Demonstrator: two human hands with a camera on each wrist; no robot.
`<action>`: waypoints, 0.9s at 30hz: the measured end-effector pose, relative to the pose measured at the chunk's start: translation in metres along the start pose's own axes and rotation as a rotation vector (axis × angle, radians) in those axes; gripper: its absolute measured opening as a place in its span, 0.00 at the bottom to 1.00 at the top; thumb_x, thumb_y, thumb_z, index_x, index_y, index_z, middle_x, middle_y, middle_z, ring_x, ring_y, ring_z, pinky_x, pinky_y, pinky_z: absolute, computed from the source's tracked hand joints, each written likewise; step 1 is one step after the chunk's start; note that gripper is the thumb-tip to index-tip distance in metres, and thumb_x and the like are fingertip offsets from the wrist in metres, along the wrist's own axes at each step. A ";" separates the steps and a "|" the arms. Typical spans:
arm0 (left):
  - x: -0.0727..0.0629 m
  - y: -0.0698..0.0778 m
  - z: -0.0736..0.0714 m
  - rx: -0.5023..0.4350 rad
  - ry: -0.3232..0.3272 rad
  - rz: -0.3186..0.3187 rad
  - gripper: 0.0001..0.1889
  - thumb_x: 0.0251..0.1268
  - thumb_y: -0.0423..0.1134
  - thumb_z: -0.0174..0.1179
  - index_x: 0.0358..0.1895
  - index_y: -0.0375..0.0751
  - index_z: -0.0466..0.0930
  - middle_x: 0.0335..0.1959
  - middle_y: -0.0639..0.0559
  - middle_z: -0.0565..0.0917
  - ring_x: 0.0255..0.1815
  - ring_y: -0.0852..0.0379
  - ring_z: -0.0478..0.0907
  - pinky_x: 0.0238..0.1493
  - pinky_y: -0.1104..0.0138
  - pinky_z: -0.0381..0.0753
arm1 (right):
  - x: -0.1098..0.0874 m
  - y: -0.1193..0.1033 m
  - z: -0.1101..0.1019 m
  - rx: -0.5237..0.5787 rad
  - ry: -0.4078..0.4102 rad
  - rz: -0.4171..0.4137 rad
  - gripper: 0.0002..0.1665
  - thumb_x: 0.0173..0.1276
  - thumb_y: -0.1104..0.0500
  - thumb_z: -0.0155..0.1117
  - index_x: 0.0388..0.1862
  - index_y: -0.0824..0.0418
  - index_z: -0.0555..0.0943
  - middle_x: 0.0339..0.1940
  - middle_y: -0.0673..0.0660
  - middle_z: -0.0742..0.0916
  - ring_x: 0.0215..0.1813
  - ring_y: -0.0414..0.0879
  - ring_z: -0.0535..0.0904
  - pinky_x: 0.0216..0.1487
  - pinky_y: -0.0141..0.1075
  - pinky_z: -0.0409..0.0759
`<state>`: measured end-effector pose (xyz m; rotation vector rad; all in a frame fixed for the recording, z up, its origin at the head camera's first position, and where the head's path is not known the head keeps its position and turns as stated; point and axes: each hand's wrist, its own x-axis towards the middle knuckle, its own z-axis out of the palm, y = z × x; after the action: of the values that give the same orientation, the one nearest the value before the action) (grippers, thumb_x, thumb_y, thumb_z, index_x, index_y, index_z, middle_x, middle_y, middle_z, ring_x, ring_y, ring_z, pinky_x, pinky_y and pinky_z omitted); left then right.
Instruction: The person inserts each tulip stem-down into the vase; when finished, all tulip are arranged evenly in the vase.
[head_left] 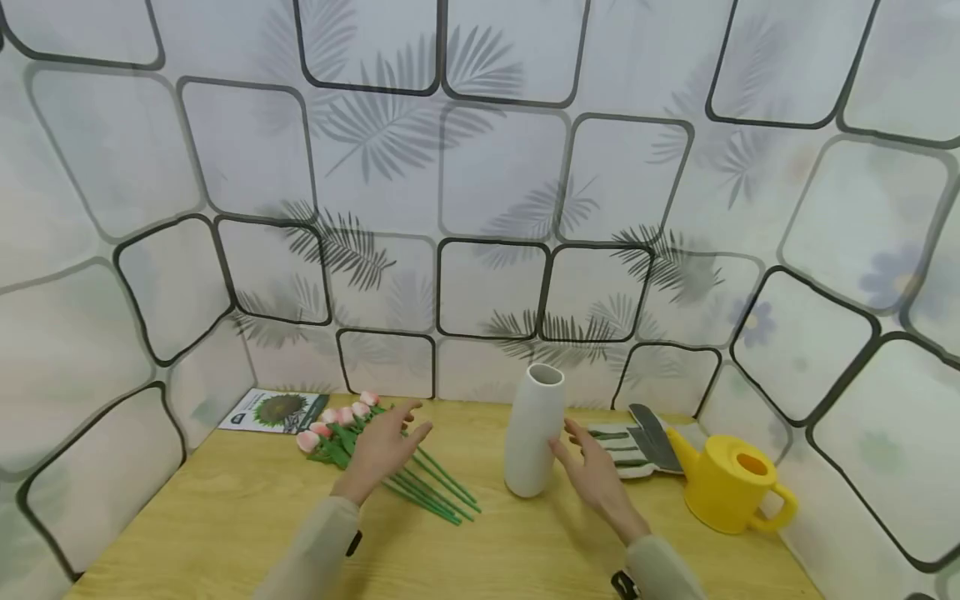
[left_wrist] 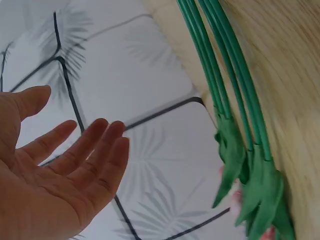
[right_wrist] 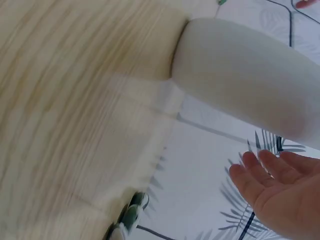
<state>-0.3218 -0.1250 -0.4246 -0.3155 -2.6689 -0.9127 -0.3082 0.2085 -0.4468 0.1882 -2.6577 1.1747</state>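
A tall white vase [head_left: 534,442] stands upright on the wooden table. My right hand [head_left: 595,473] is at its right side, thumb by the vase wall and fingers extended; the right wrist view shows the palm and relaxed fingers [right_wrist: 260,172] close beside the vase [right_wrist: 240,75]. My left hand [head_left: 382,446] hovers over a bunch of pink artificial tulips [head_left: 348,414], fingers spread and holding nothing. The tulips lie with blossoms toward the back left and green stems [head_left: 438,487] toward the front right. In the left wrist view the open palm [left_wrist: 75,175] is apart from the stems [left_wrist: 220,65].
Right of the vase lie striped gloves [head_left: 626,450] with a dark trowel head [head_left: 656,439] on top. A yellow watering can [head_left: 723,492] stands at the far right. A seed packet with a sunflower picture [head_left: 255,411] lies back left. Patterned walls enclose the table [head_left: 450,567].
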 end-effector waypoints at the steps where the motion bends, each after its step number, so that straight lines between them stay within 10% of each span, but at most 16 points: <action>1: 0.002 -0.004 -0.001 -0.029 0.011 0.002 0.25 0.69 0.51 0.60 0.65 0.44 0.75 0.50 0.41 0.85 0.47 0.45 0.83 0.40 0.52 0.83 | 0.001 -0.002 0.000 0.048 0.012 -0.007 0.45 0.71 0.34 0.54 0.75 0.61 0.63 0.72 0.65 0.72 0.71 0.63 0.69 0.69 0.59 0.68; 10: 0.010 -0.044 -0.008 -0.304 0.029 -0.038 0.15 0.67 0.39 0.63 0.55 0.40 0.81 0.45 0.43 0.87 0.47 0.46 0.83 0.47 0.53 0.83 | 0.012 -0.021 -0.001 0.287 0.036 -0.005 0.47 0.66 0.39 0.65 0.77 0.56 0.59 0.74 0.62 0.70 0.72 0.60 0.68 0.68 0.54 0.71; 27: 0.002 -0.085 -0.001 -0.408 -0.143 -0.105 0.11 0.62 0.28 0.63 0.47 0.29 0.84 0.41 0.40 0.86 0.40 0.53 0.81 0.34 0.69 0.81 | 0.035 -0.048 -0.013 0.441 0.015 -0.059 0.46 0.65 0.51 0.70 0.77 0.52 0.58 0.72 0.61 0.71 0.73 0.60 0.67 0.72 0.57 0.65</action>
<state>-0.3494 -0.1914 -0.4707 -0.3425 -2.6265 -1.5236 -0.3300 0.1853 -0.3946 0.3259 -2.3252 1.7174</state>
